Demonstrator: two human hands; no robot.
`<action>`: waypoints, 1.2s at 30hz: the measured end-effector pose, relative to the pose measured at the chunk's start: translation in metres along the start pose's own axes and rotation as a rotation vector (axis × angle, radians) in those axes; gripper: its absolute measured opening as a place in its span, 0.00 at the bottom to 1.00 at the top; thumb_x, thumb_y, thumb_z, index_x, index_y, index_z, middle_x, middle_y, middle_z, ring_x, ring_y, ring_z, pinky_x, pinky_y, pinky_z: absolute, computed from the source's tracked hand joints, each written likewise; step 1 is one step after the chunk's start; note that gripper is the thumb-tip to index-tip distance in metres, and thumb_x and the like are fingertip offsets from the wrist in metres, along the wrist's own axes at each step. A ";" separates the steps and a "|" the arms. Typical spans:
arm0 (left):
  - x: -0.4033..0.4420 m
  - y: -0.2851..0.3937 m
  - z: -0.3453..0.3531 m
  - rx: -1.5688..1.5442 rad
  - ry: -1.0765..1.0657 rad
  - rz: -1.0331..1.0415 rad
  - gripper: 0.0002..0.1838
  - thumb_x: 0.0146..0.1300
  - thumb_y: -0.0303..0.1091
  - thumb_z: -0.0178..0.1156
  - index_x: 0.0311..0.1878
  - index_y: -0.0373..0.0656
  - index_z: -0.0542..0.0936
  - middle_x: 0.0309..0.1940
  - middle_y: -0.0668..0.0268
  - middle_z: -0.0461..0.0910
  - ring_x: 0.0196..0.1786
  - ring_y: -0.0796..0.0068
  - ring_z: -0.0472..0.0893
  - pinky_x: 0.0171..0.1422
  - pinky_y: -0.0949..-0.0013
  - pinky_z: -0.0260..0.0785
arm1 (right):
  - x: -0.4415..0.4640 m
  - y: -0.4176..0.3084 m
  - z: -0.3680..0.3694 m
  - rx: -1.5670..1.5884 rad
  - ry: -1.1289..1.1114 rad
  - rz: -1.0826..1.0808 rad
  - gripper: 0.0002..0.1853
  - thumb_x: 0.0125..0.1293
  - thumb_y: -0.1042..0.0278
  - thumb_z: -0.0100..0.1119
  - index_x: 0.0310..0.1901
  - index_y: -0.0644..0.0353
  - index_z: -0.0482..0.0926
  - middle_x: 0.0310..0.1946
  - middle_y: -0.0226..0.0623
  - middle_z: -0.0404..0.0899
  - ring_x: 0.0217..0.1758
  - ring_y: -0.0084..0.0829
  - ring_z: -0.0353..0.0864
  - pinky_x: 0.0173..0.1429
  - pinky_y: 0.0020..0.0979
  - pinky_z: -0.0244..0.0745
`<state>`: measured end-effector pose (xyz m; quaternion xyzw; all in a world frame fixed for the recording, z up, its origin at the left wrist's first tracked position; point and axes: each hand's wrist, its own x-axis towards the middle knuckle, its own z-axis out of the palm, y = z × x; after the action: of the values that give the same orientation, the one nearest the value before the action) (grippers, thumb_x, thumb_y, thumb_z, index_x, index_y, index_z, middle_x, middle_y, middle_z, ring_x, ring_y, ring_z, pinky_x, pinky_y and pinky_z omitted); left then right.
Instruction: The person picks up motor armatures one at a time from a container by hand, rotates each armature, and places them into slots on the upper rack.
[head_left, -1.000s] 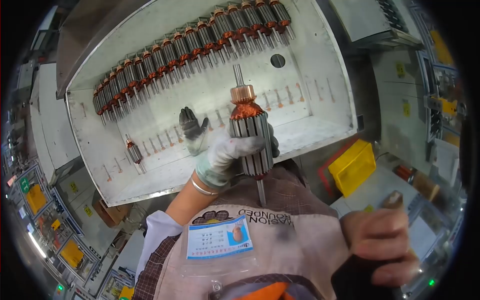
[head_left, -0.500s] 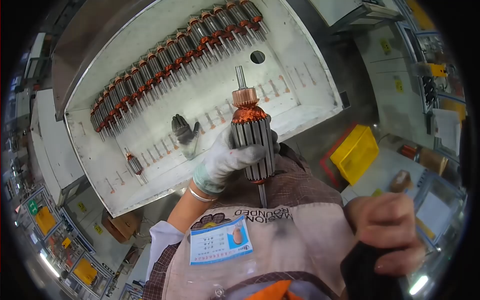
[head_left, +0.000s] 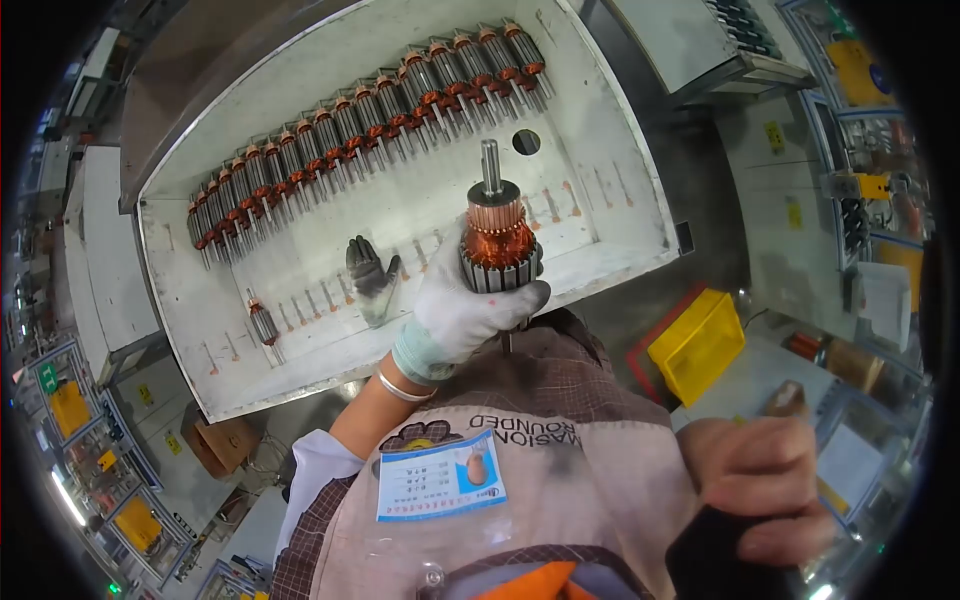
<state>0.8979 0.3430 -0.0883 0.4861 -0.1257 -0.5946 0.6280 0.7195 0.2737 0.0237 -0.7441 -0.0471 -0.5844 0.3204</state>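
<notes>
A motor armature (head_left: 500,240) with a steel shaft, copper commutator, copper windings and slotted steel core is gripped in my gloved left hand (head_left: 470,315), its commutator end tilted up toward the camera. My bare right hand (head_left: 765,480) is at the lower right, fingers curled against a black thing (head_left: 730,555) too dark to identify. Beyond my left hand, a grey and black glove (head_left: 371,280) lies in the white box (head_left: 330,350). A long row of armatures (head_left: 345,130) lines the box's far side; a single one (head_left: 263,323) lies at its left.
The box's near rim runs just beyond my body. To the right are a yellow bin (head_left: 697,347) and a worktable (head_left: 790,350). A brown cardboard box (head_left: 222,443) is at lower left. An ID card (head_left: 442,478) hangs on my apron.
The armature in my left hand has tipped, bringing its shaft end toward the camera and hiding more of the core. The right hand stays curled at the lower right.
</notes>
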 end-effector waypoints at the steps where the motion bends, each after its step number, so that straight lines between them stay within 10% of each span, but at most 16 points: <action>1: -0.001 0.002 -0.001 0.040 0.016 0.013 0.29 0.43 0.24 0.67 0.50 0.40 0.67 0.39 0.67 0.74 0.41 0.78 0.75 0.46 0.73 0.71 | 0.002 0.000 0.002 -0.007 -0.001 -0.003 0.11 0.54 0.75 0.58 0.25 0.55 0.63 0.29 0.22 0.66 0.15 0.20 0.68 0.20 0.26 0.49; 12: 0.000 -0.007 -0.022 0.688 -0.023 0.351 0.26 0.40 0.26 0.66 0.46 0.44 0.71 0.40 0.64 0.75 0.45 0.71 0.75 0.52 0.71 0.67 | 0.007 -0.010 0.013 -0.148 -0.050 0.039 0.14 0.50 0.74 0.64 0.27 0.53 0.64 0.32 0.19 0.65 0.19 0.18 0.69 0.24 0.26 0.50; 36: 0.006 -0.016 -0.044 0.566 -0.094 0.253 0.27 0.38 0.22 0.67 0.46 0.42 0.71 0.45 0.68 0.75 0.47 0.79 0.73 0.56 0.74 0.65 | 0.004 -0.010 0.037 -0.201 -0.037 0.073 0.15 0.55 0.75 0.61 0.29 0.53 0.61 0.31 0.19 0.60 0.19 0.17 0.65 0.30 0.27 0.47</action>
<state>0.9216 0.3610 -0.1249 0.5940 -0.3747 -0.4751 0.5301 0.7475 0.2996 0.0273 -0.7844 0.0330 -0.5601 0.2645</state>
